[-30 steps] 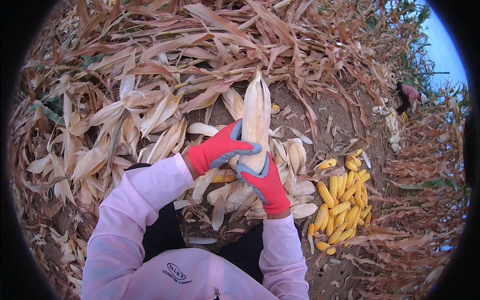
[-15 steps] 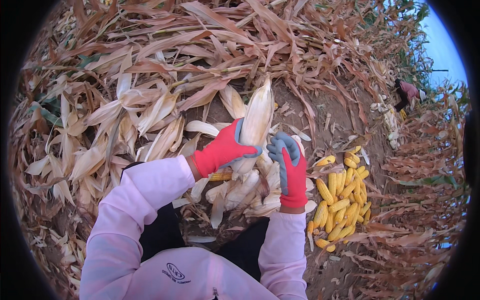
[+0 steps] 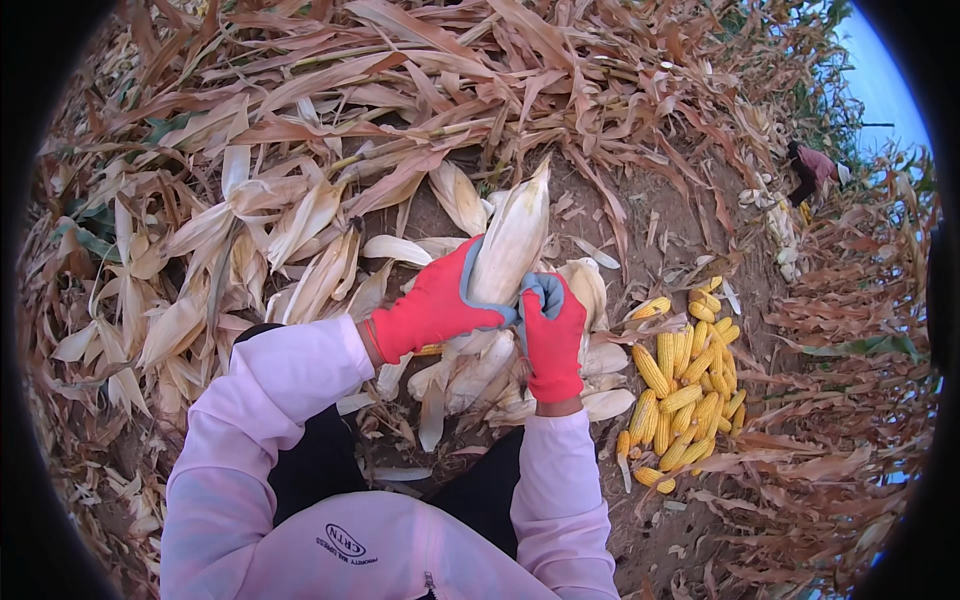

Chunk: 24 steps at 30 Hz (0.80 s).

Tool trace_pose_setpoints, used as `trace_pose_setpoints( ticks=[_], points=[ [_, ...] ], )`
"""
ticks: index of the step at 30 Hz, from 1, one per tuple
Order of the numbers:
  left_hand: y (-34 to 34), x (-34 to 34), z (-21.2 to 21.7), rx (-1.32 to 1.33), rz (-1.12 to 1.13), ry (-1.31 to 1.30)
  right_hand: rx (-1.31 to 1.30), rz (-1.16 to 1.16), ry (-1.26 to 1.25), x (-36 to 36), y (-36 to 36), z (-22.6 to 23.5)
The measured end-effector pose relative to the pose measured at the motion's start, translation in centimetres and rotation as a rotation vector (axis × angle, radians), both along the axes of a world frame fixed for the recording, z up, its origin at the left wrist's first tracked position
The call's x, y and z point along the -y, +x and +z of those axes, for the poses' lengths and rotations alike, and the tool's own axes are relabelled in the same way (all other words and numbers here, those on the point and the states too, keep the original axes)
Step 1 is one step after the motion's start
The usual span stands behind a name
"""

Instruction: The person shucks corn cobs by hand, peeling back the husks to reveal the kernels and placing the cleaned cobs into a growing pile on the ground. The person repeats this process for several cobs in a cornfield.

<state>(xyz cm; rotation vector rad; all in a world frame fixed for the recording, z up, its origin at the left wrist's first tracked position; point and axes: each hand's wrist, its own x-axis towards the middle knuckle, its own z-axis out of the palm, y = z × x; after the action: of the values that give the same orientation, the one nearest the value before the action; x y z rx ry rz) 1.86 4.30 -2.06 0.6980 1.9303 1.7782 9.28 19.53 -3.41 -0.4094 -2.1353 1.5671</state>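
Note:
An ear of corn in its pale dry husk stands tilted up in front of me, its tip pointing away. My left hand, in a red and grey glove, is wrapped round its lower half, the thumb lying across the husk. Against the right side of the ear's lower end is my right hand, gloved alike, with its fingers curled closed. Whatever those fingers pinch is hidden by the glove. Beneath both hands lies a heap of husked ears, with a bit of yellow corn showing by the left wrist.
A pile of bare yellow corn cobs lies on the soil to my right. Dry husks spread across the left, and fallen stalks and leaves cover the far ground. Another person is bent over at the far right.
My right hand has moved left, from beside the ear to against its lower end, fingers still closed. My left hand keeps its hold and has shifted slightly left.

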Motion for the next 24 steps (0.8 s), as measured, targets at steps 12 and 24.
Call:
trace_pose_setpoints(
  ticks=[12, 24],
  points=[
    [-0.9, 0.5, -0.1, 0.627, -0.304, 0.394, -0.081, 0.091, -0.517, 1.1, 1.1, 1.5],
    [0.8, -0.7, 0.8, 0.519, -0.205, 0.254, -0.227, -0.103, -0.450, -1.0, 0.7, 2.8]
  ],
)
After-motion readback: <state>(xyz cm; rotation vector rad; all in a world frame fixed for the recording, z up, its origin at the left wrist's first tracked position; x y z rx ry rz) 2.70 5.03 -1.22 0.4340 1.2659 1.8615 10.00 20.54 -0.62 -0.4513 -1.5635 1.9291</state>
